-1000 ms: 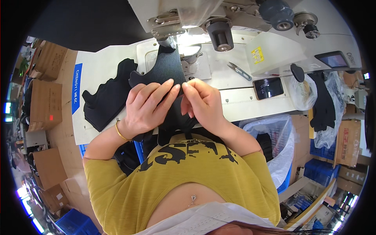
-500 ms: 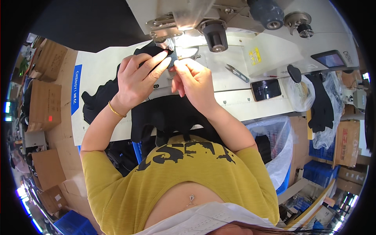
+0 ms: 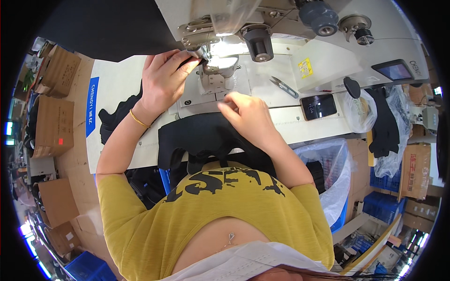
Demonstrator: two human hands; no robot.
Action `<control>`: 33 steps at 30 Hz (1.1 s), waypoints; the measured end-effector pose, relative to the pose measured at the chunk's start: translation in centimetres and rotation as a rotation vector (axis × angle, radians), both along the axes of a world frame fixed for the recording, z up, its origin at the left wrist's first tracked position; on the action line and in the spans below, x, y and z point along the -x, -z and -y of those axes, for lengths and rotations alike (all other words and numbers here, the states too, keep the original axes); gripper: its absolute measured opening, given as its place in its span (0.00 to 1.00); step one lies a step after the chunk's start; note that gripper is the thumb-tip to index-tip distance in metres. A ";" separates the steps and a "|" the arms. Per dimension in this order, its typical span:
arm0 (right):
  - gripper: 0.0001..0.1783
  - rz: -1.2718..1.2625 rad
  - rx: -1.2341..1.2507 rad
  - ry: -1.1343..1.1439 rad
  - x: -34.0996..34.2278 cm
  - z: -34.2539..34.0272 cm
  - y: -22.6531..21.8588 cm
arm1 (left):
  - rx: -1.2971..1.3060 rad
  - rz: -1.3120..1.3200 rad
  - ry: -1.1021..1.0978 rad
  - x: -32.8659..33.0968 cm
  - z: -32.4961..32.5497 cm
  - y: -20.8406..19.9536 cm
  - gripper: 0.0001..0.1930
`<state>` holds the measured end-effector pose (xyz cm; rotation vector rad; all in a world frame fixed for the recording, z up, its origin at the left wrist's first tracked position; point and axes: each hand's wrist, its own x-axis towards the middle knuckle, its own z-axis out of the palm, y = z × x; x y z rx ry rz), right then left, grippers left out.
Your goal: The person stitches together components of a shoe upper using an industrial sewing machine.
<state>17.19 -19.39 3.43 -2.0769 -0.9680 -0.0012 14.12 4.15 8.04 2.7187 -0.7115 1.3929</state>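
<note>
Fabric, black, draped over the table edge at the waist, its far end apparently fed under the sewing machine head. Left hand reaching to the lit presser foot, fingertips bunched beside the needle, pinching what looks like the cloth's edge. Right hand resting on the fabric nearer the body, fingers curled together, thumb tucked. Snips and phone lying to the right, well apart. Likely hazard: left fingertips so close to the needle, liable to be caught if the machine starts. Cloth hanging off the edge could drag and skew the seam.
</note>
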 end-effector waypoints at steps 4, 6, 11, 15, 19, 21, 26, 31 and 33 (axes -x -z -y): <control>0.21 0.111 0.549 0.078 1.0 2.6 1.4 | 0.280 -0.234 -0.006 0.3 -1.7 0.1 0.12; 0.22 0.058 0.562 0.041 0.9 2.9 1.9 | 0.517 -0.390 -0.005 0.1 -3.4 0.8 0.12; 0.23 0.359 0.339 0.075 1.6 2.3 2.0 | 0.974 -0.626 -0.252 -2.4 -6.9 4.1 0.21; 0.24 -0.065 0.439 0.095 1.7 2.5 2.4 | 1.120 -0.703 -0.275 -3.3 -6.7 3.9 0.20; 0.23 -0.131 0.355 0.012 0.8 4.1 2.4 | 1.179 -0.676 -0.241 -3.3 -6.2 4.3 0.19; 0.22 -0.089 0.243 -0.040 0.7 4.6 2.8 | 1.194 -0.637 -0.207 -3.2 -5.8 4.0 0.19; 0.23 -0.238 0.267 -0.007 0.6 4.5 2.2 | 1.020 -0.429 -0.296 -2.6 -5.6 2.7 0.18; 0.17 -0.208 0.179 -0.024 -0.3 4.8 1.9 | 0.649 -0.579 -0.599 2.3 -5.1 -2.1 0.17; 0.15 -0.109 0.066 -0.086 -0.5 4.3 0.6 | 0.026 -0.357 -0.700 4.5 -6.9 -0.1 0.14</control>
